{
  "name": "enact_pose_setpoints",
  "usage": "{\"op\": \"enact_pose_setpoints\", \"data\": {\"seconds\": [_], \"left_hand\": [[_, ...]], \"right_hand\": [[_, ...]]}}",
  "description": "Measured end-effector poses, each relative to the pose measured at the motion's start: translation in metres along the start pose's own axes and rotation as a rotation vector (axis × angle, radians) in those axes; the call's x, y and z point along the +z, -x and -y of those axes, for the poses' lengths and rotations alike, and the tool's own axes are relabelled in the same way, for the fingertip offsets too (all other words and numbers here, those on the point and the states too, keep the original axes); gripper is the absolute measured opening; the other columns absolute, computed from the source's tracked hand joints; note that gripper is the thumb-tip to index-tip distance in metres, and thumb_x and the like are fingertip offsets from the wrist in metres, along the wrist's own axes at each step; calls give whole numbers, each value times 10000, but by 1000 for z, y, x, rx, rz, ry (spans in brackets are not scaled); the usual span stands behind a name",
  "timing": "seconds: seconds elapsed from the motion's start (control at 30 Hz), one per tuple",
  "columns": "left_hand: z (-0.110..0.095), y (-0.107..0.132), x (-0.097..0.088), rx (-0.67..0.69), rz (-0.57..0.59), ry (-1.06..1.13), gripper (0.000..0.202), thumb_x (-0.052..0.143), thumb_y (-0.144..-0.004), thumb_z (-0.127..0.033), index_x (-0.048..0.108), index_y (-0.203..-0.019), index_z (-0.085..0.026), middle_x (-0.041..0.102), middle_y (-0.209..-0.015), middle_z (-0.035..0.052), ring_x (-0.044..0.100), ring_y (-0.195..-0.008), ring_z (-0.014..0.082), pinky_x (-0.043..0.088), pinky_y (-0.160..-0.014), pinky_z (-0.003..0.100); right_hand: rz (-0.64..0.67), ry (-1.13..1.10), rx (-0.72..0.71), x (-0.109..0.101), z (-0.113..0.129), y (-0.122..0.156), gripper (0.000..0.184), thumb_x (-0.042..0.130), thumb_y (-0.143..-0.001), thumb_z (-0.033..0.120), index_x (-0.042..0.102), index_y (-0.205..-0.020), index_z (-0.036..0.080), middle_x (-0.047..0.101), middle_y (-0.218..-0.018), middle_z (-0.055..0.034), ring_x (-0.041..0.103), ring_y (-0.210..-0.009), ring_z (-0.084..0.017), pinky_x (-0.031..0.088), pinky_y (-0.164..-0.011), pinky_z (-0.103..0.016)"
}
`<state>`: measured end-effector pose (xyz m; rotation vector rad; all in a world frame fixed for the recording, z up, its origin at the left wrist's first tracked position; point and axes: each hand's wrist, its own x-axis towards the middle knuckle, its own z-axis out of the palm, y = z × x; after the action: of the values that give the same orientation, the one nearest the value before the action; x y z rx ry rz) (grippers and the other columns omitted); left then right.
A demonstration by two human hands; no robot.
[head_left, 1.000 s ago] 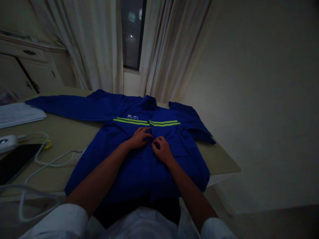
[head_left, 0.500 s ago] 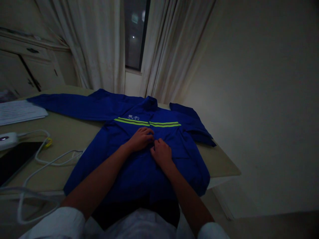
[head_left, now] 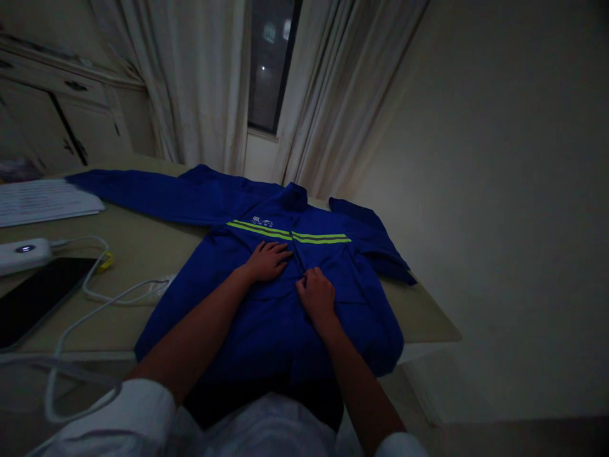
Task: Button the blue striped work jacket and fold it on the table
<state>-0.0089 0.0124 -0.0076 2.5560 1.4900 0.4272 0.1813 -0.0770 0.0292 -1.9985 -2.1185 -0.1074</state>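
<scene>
Zipper (head_left: 295,254), apparently, vanishes beneath the right hand (head_left: 316,295).

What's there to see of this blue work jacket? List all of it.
The blue work jacket is of matte woven fabric and lies flat, front up, on a beige table, collar away from the wearer. Twin yellow-green reflective stripes cross the chest below a small white logo. One sleeve stretches out; the other bends. The left hand rests flat on the front; the right hand touches the centre opening.
</scene>
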Motion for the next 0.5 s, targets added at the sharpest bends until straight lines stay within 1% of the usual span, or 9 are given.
{"op": "enact_pose_setpoints", "data": {"seconds": [0.07, 0.13, 0.2, 0.23, 0.3, 0.33, 0.4, 0.5], "left_hand": [[0, -1, 3, 17, 1, -4, 521, 395, -1015, -408, 493, -1525, -362, 402, -1660, 30, 349, -1518, 348, 169, -1224, 686], [-1, -3, 5, 40, -4, 7, 510, 392, -1013, -382, 509, -1509, -372, 420, -1649, 16, 375, -1508, 327, 164, -1234, 672], [-1, -4, 6, 41, -19, 25, 512, 400, -1005, -335, 518, -1503, -354, 472, -1616, 25, 425, -1482, 296, 202, -1246, 621], [-1, -4, 5, 28, -31, 30, 521, 403, -998, -299, 518, -1506, -326, 498, -1597, 43, 452, -1466, 282, 235, -1247, 584], [-2, -4, 4, -10, -57, 24, 538, 412, -973, -219, 531, -1497, -248, 525, -1572, 88, 493, -1437, 267, 308, -1230, 509], [-2, -4, 3, -27, -68, 14, 543, 420, -956, -184, 545, -1484, -215, 525, -1569, 106, 505, -1428, 266, 334, -1218, 482], [-2, -3, 1, -40, -83, -4, 543, 432, -932, -145, 574, -1455, -184, 521, -1571, 114, 516, -1417, 271, 360, -1204, 463], [-3, -1, 0, -33, -88, -9, 544, 427, -931, -132, 580, -1450, -193, 536, -1561, 96, 527, -1404, 267, 366, -1203, 472]], "right_hand": [[8, -60, -23, -2, -4, -8, 144, 564, -961, 281, 674, -941, 191, 678, -1025, -56, 663, -883, -172, 438, -722, -261], [8, -138, -65, -5, -7, -23, 190, 560, -977, 341, 679, -933, 200, 674, -1008, -47, 657, -911, -174, 453, -783, -265], [5, -190, -121, -7, -4, -43, 215, 558, -984, 377, 690, -1009, 210, 665, -1075, -54, 652, -972, -178, 464, -843, -269], [14, -190, -149, -6, -1, -53, 231, 575, -975, 392, 692, -1061, 213, 656, -1132, -65, 648, -1013, -187, 471, -864, -275], [62, -138, -181, -4, 7, -73, 300, 634, -936, 425, 693, -1132, 205, 630, -1232, -98, 638, -1094, -221, 488, -887, -297], [86, -96, -170, -2, 11, -81, 325, 650, -924, 430, 696, -1142, 194, 622, -1256, -117, 637, -1118, -243, 499, -888, -313], [104, -15, -112, 4, 17, -91, 304, 628, -941, 389, 705, -1140, 173, 629, -1252, -147, 657, -1108, -270, 518, -873, -339], [67, 50, -49, 12, 17, -97, 257, 541, -980, 263, 718, -1138, 164, 652, -1209, -168, 704, -1024, -266, 537, -841, -345]]}}
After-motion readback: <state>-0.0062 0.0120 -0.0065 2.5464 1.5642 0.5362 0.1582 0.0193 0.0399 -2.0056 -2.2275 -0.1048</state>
